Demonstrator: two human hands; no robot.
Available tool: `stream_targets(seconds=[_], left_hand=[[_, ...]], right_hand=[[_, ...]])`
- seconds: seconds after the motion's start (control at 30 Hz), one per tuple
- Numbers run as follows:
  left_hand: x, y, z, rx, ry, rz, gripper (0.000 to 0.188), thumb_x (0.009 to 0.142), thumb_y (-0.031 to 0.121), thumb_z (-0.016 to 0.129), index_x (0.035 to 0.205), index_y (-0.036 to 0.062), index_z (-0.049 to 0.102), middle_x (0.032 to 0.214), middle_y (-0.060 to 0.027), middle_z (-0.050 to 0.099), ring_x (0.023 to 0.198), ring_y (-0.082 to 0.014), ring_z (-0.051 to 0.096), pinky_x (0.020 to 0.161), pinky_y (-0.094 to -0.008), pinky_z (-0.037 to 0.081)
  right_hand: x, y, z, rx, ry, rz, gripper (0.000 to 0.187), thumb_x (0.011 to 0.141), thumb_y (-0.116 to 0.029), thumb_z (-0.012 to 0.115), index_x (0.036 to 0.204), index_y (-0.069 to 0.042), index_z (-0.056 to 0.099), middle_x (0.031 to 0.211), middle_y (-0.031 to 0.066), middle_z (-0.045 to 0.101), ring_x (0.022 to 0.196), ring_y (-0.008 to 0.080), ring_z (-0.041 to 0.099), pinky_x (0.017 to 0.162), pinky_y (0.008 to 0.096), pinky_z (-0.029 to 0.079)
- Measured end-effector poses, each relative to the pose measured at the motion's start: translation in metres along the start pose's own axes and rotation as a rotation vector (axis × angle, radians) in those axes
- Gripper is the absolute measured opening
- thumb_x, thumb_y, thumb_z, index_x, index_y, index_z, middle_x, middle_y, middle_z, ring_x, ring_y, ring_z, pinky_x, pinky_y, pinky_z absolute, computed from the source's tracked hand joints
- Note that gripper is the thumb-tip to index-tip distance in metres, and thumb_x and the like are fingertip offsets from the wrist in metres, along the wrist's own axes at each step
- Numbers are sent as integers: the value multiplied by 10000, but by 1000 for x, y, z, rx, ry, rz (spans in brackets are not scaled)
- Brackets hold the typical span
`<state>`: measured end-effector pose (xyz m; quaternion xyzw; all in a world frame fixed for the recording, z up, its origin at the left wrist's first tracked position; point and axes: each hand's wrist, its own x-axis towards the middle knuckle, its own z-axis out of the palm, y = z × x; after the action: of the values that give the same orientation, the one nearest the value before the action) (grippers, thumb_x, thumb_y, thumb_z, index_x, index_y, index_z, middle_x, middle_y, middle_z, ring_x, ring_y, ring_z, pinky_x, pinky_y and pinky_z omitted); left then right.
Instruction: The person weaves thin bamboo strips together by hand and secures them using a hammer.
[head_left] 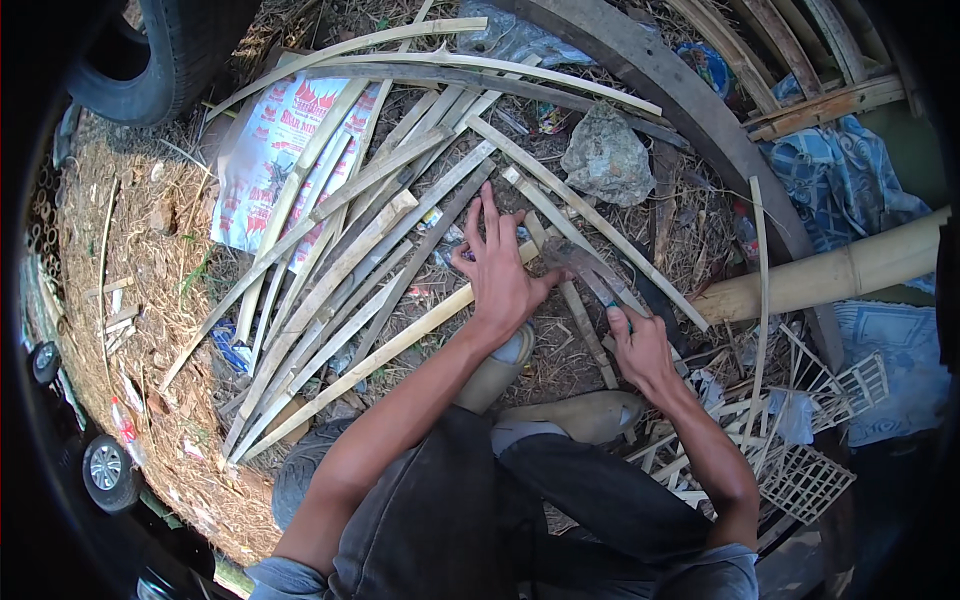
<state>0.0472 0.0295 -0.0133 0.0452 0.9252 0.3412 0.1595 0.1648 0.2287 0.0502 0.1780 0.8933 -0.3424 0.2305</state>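
Observation:
My right hand (pixel 643 348) is closed round the handle of a knife (pixel 588 268). Its broad blade slants up and left toward my left thumb. A bit of teal shows at the handle beside my fingers. My left hand (pixel 500 262) lies over a pale split bamboo strip (pixel 405 340), fingers spread and pointing away from me. The strip runs from the lower left up under that hand. Whether the palm presses on it is hidden. A darker bamboo strip (pixel 425 265) passes just left of the fingers. Another short strip (pixel 590 335) lies on the ground below the blade.
Many bamboo strips (pixel 330 290) fan out on the left over a printed white sheet (pixel 245 205). A grey rock (pixel 608 155) sits beyond the knife. On the right are a thick bamboo pole (pixel 830 270) and a slatted lattice (pixel 810 480). A tyre (pixel 165 70) stands far left.

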Motion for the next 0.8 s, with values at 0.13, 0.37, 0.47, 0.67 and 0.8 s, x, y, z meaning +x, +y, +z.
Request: stream_targets(seconds=[0.13, 0.37, 0.47, 0.67, 0.8], left_hand=[[4, 8, -3, 1, -22, 31, 992, 544, 427, 1013, 1318, 30, 537, 1744, -229, 91, 1560, -413, 182, 1068, -652, 248], [3, 10, 1, -15, -17, 11, 986, 542, 421, 1014, 1317, 40, 536, 1741, -228, 107, 1559, -414, 187, 1064, -658, 252], [4, 10, 1, -11, -13, 2, 981, 540, 385, 1016, 1320, 39, 531, 1734, -251, 116, 1556, -431, 188, 1072, -675, 245], [7, 18, 5, -7, -49, -22, 988, 540, 384, 1015, 1319, 26, 526, 1735, -260, 91, 1556, -439, 181, 1062, -690, 249], [9, 5, -3, 15, 6, 27, 995, 536, 412, 1019, 1302, 13, 526, 1734, -258, 107, 1551, -444, 185, 1060, -694, 248]], right_hand=[[-12, -4, -9, 182, 4, 31, 548, 1096, -417, 503, 884, 65, 659, 608, 222, 579, 610, 459, 634, 601, 470, 487], [-3, -23, -14, 185, 65, -83, 569, 1114, -423, 456, 915, 73, 651, 583, 199, 538, 571, 418, 628, 577, 446, 470], [3, -25, -7, -29, -33, 120, 558, 1111, -429, 469, 1037, 81, 683, 609, 250, 587, 661, 470, 676, 632, 472, 512], [-5, -21, -10, 173, 123, -37, 594, 1101, -472, 490, 982, 76, 688, 617, 273, 572, 665, 495, 659, 638, 495, 507], [0, -56, -28, 54, 60, -11, 534, 1105, -403, 515, 916, 74, 662, 607, 252, 573, 600, 465, 655, 581, 474, 492]])
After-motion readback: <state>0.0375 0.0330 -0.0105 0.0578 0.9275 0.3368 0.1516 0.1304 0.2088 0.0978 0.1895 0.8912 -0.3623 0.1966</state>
